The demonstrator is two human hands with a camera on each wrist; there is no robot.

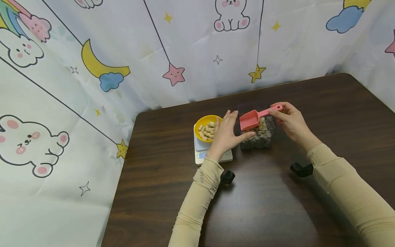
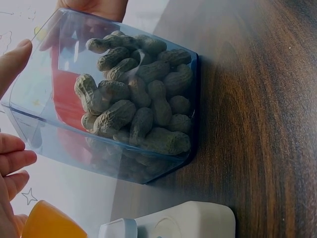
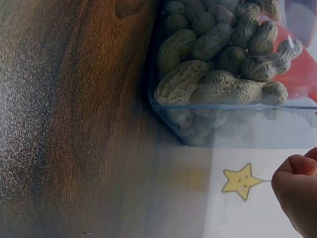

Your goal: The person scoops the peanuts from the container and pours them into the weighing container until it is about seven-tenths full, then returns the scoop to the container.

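A clear plastic box (image 2: pixel 42 99) holds unshelled peanuts (image 2: pixel 141 89). My right hand (image 1: pixel 293 123) pinches the handle of a pink scoop (image 1: pixel 250 120) at the box's right side; the scoop's blade lies inside the box, above the peanuts. My left hand (image 1: pixel 223 137), fingers extended and thumb spread toward the box, hovers between the box and a yellow bowl (image 1: pixel 198 127), hiding part of the bowl. Peanuts (image 1: pixel 207 130) lie in this bowl, which sits on a white kitchen scale (image 1: pixel 200 145). Whether the left thumb touches the box, I cannot tell.
All of this stands toward the back of a dark wooden table (image 1: pixel 154 192). Behind and to the left hangs a white curtain (image 1: pixel 197 48) with cartoon prints. Black wrist mounts (image 1: pixel 227 177) sit under both forearms.
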